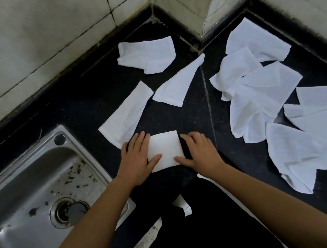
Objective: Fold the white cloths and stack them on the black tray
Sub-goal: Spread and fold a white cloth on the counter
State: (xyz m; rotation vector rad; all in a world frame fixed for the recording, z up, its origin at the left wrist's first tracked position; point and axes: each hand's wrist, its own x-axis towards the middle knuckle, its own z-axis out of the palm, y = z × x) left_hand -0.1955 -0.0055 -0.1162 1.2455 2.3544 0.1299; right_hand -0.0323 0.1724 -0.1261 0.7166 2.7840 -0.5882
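Press folded cloth [165, 151] flat under left hand [137, 162] and right hand [201, 153], fingers [139, 141] straight, smoothing outward evenly to square edges.

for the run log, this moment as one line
phase: pressing fold | left hand: flat, thumb on folded cloth | right hand: likewise | loose cloths: heaped right

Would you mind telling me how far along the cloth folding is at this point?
Early days. Done: no finished stack shows anywhere on the black counter. In hand: the left hand and right hand press flat on one folded square cloth. Still to do: a long strip, a triangular cloth, a crumpled cloth by the wall and the loose heap on the right.
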